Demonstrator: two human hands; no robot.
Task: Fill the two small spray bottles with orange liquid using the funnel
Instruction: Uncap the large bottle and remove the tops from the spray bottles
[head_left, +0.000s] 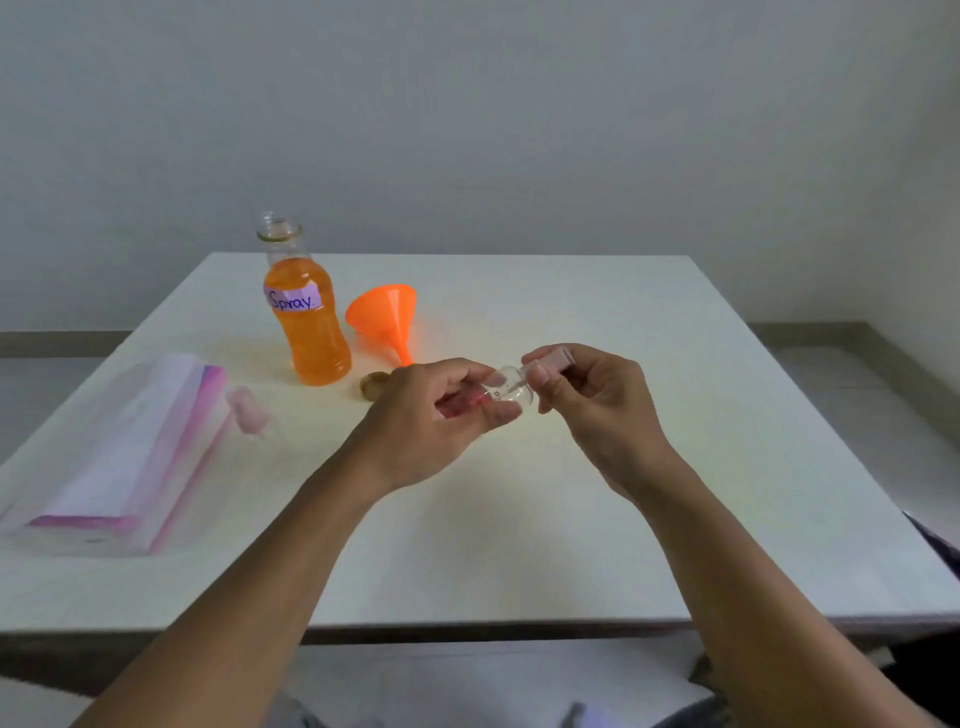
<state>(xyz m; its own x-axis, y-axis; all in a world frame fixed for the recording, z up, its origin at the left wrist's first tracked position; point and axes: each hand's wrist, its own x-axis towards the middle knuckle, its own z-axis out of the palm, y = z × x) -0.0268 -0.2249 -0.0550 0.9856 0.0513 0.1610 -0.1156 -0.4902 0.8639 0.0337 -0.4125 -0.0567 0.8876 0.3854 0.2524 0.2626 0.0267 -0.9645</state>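
My left hand (431, 415) holds a small clear spray bottle (506, 387) by its body, tilted above the table's middle. My right hand (587, 400) pinches that bottle's pink spray cap (556, 358) at the top end. A large open bottle of orange liquid (306, 317), labelled "Spray", stands behind my left hand. An orange funnel (387, 319) lies on its side just right of it. A second small spray bottle with a pink cap (248, 410) lies blurred on the table to the left.
A gold-coloured cap (371, 385) lies by the foot of the large bottle. A clear packet with pink and white sheets (130, 452) lies at the table's left. The white table (571, 545) ends at a near edge below my forearms.
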